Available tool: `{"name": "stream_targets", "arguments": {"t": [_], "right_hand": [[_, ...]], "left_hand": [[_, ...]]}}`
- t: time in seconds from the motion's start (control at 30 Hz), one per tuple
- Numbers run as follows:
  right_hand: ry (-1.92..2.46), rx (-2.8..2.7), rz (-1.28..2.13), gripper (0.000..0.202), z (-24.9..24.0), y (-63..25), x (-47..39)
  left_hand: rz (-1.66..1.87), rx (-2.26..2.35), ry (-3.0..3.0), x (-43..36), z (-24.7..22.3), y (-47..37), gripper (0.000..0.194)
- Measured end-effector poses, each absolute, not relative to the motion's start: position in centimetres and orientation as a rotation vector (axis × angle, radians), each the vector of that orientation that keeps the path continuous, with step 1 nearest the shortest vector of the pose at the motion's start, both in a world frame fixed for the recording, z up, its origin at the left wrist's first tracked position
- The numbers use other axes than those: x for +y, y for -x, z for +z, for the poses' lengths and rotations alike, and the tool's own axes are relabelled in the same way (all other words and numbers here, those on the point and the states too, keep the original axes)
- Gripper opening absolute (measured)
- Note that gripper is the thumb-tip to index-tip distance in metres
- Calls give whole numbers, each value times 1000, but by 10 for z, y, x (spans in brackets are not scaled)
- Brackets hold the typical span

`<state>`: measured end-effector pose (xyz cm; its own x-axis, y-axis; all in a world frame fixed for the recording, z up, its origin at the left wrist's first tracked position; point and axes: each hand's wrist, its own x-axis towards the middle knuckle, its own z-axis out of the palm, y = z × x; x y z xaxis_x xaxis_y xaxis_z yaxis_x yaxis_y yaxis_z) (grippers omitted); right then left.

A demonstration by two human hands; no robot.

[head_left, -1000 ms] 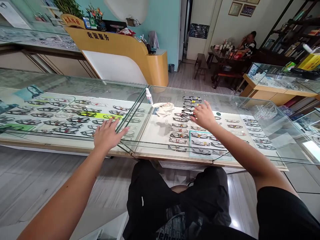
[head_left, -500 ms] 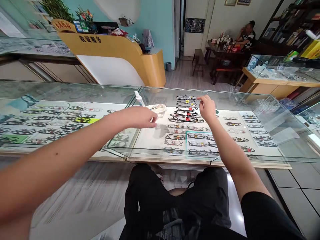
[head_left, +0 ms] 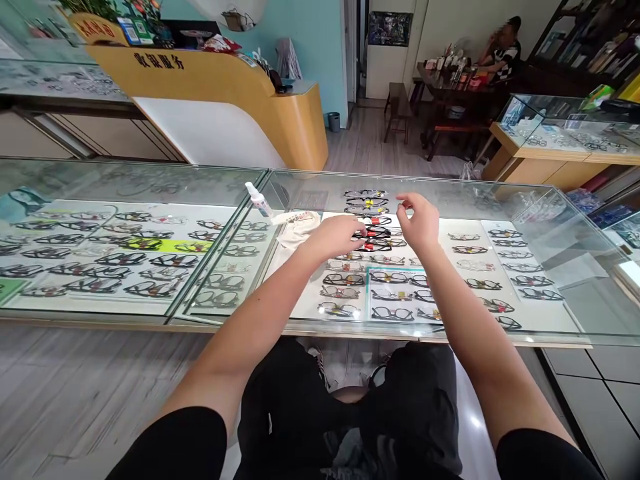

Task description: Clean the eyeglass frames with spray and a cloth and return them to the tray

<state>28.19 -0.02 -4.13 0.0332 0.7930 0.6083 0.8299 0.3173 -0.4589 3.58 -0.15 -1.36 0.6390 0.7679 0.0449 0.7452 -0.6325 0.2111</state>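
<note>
A column of glasses (head_left: 367, 201), several pairs with dark frames and yellow or red tags, lies folded on top of the glass counter. My left hand (head_left: 336, 237) is over the left end of the lower, red-tagged glasses (head_left: 379, 233), its fingers stretched out; whether they touch the frames I cannot tell. At the column's right side, my right hand (head_left: 421, 221) is raised with index finger and thumb curved and apart, nothing visible between them. A crumpled white cloth (head_left: 295, 230) lies left of my left hand, beside a white spray bottle (head_left: 259, 200).
Inside the glass display case (head_left: 530, 327) are rows of glasses (head_left: 393, 313). A wooden cashier counter (head_left: 300, 127) stands beyond it. At the back right, a person (head_left: 503, 57) sits at a dark table (head_left: 440, 77). Another glass case (head_left: 555, 127) stands at the right.
My left hand has moved right, from beside the cloth to the red-tagged glasses. My right hand stays near the column, its thumb and index finger now more arched. The view has shifted slightly.
</note>
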Motion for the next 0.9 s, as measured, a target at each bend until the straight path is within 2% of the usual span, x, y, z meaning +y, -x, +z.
{"name": "stream_targets", "arguments": {"t": [0.23, 0.4, 0.57, 0.73, 0.83, 0.9], "right_hand": [[1500, -1661, 4, 26, -34, -277, -10], [1525, -1516, 85, 23, -30, -282, -12], [1465, -1377, 179, 22, -25, -283, -14], [1337, -1348, 575, 17, -22, -258, -25], [1167, -1438, 823, 22, -22, -239, -37], [1102, -1479, 858, 29, -22, -229, -44]], "left_hand": [[243, 1087, -2632, 6, -28, -33, 27], [292, 908, -2416, 0, -21, -28, 20], [568, 912, -1890, 0, -12, -22, 29], [1036, 956, -1411, 4, -16, -24, 30], [1109, 941, -1271, 3, -19, -28, 32], [1124, 927, -1237, 1, -21, -31, 34]]}}
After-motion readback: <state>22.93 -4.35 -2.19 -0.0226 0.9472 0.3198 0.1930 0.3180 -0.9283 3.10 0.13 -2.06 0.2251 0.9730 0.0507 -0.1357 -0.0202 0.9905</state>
